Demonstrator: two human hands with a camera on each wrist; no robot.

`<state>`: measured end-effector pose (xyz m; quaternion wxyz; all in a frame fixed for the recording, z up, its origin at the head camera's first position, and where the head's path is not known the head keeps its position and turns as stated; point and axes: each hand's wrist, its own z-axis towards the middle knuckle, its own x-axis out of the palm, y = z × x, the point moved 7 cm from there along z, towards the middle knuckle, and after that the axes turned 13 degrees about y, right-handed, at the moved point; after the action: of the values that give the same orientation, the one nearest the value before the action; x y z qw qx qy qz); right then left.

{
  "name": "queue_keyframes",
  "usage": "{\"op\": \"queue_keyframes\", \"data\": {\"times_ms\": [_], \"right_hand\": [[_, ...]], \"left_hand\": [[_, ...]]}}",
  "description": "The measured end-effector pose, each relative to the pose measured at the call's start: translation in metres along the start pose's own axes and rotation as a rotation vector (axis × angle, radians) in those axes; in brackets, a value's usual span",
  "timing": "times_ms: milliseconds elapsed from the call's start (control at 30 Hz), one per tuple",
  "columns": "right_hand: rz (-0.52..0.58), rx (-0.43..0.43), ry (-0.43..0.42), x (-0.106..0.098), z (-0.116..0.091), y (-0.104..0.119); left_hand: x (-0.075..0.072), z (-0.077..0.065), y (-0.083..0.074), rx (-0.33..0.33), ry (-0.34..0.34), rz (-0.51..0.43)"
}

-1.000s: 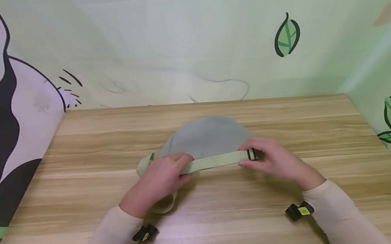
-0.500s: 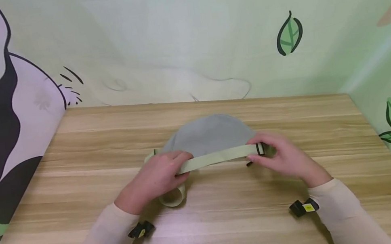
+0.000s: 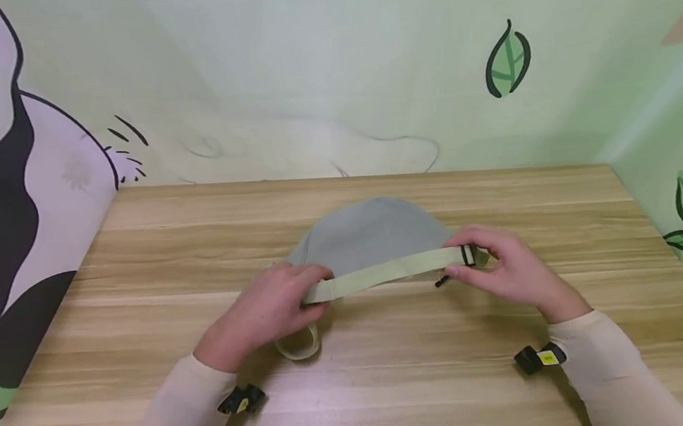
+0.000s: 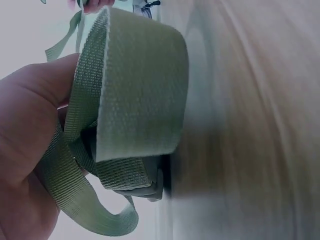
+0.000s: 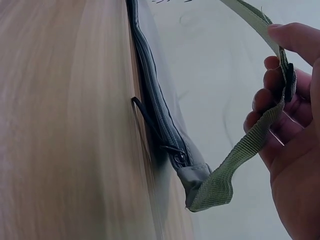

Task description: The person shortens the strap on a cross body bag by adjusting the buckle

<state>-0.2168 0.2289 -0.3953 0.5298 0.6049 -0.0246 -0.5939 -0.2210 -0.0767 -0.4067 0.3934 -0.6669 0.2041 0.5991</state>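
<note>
A grey waist bag [image 3: 376, 233] lies on the table behind a pale green webbing strap [image 3: 390, 272]. My left hand [image 3: 266, 304] pinches the strap between thumb and fingers on the left, and a loose loop of webbing [image 4: 142, 85] bulges beside it in the left wrist view. On the right, my right hand [image 3: 504, 264] pinches the strap at a black slider buckle [image 3: 468, 254]. Between both hands the strap runs nearly straight. In the right wrist view, the strap joins the bag's corner beside a zipper [image 5: 155, 85] with a dark cord pull [image 5: 145, 117].
The wood-grain table [image 3: 402, 390] spreads around the bag. A pale green printed backdrop [image 3: 298, 69] stands along the back and sides. Black wrist cameras [image 3: 241, 399] are strapped at both sleeves.
My right hand has moved right with the slider buckle, and my left hand slightly left, so the strap span between them is longer. The zipper pull has come into view below the right hand.
</note>
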Motion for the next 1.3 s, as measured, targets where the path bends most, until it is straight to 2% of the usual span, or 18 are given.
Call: {"op": "queue_keyframes", "data": {"times_ms": [367,633,1033,1300], "right_hand": [[0.100,0.062,-0.066,-0.007,-0.006,-0.005],[0.091,0.061,-0.056,-0.012,-0.011,-0.007],[0.082,0.098,-0.071,-0.024,-0.025,-0.016],[0.127,0.113,-0.109,-0.033,-0.035,-0.022]], "left_hand": [[0.002,-0.008,0.015,-0.005,0.066,-0.139],[0.001,-0.014,0.021,0.004,0.082,-0.229],[0.005,-0.018,0.028,-0.002,0.088,-0.216],[0.008,-0.018,0.032,-0.033,0.149,-0.227]]}}
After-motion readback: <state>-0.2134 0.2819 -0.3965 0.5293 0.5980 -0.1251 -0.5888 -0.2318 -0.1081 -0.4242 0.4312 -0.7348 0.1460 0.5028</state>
